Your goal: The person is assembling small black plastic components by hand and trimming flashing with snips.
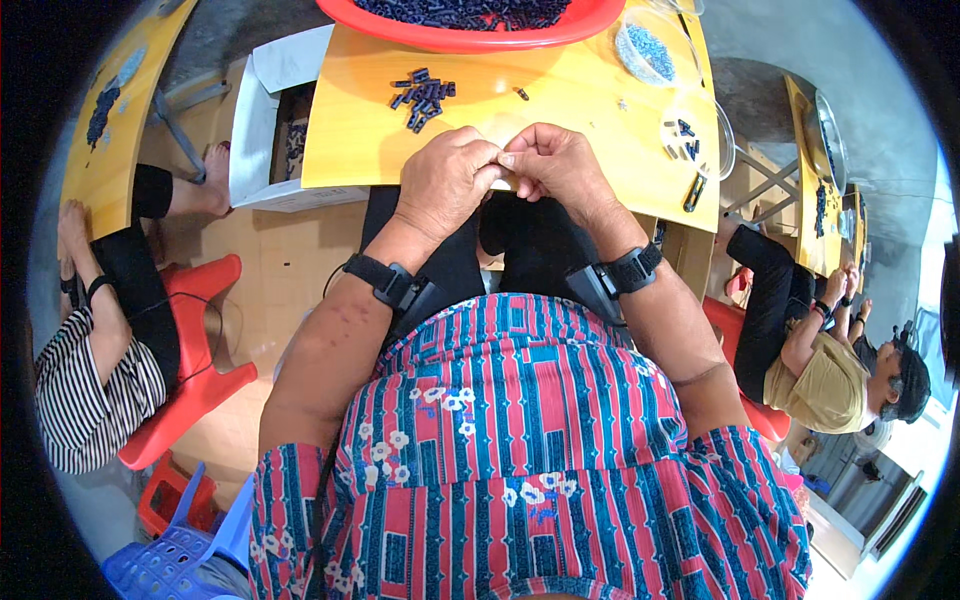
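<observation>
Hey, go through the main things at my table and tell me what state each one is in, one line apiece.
Left hand: fingers pinched; anything held is unclear.
Right hand: pinched, fingertips meeting the left's.
Red basin: heaped with small dark parts.
Clear bowl: holding small blue pieces.
White box: open.
Dark pile: loose.
Wrist straps: fastened.
</observation>
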The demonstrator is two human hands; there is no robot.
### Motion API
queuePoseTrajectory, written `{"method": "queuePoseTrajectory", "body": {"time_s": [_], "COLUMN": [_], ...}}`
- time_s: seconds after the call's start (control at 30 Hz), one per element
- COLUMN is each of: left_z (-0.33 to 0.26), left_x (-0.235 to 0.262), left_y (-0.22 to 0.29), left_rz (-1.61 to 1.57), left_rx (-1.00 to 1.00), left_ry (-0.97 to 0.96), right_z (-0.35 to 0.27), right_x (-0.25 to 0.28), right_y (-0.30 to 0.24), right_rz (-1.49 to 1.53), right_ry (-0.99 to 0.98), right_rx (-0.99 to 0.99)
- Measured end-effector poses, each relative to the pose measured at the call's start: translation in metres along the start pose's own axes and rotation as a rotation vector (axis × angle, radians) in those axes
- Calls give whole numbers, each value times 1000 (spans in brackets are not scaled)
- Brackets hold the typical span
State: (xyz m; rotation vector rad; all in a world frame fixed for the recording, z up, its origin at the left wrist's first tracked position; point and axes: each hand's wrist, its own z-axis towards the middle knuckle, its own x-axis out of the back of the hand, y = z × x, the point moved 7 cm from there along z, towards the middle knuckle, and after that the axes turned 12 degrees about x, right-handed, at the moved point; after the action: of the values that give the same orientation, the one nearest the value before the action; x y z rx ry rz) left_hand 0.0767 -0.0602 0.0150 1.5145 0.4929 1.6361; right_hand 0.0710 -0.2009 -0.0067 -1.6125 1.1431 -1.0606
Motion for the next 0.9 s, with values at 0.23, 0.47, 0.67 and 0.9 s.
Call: {"method": "queuePoseTrajectory", "body": {"time_s": [0.23, 0.47, 0.67, 0.9], "left_z": [-6, -15, -18, -19], "left_x": [-1, 5, 6, 8], "left_y": [1, 7, 8, 9], "left_rz": [9, -62, -87, -85], "left_rx": [-2, -58, -80, -82], "left_ry": [-12, -4, -4, 3], "right_z": [-5, -12, -16, -16], "right_x": [-3, -7, -11, -12], "right_y": [3, 6, -1, -4], "right_rz": [72, 101, 110, 59], "right_ry": [-62, -77, -98, -119], "right_rx": [-37, -68, -35, -44]}}
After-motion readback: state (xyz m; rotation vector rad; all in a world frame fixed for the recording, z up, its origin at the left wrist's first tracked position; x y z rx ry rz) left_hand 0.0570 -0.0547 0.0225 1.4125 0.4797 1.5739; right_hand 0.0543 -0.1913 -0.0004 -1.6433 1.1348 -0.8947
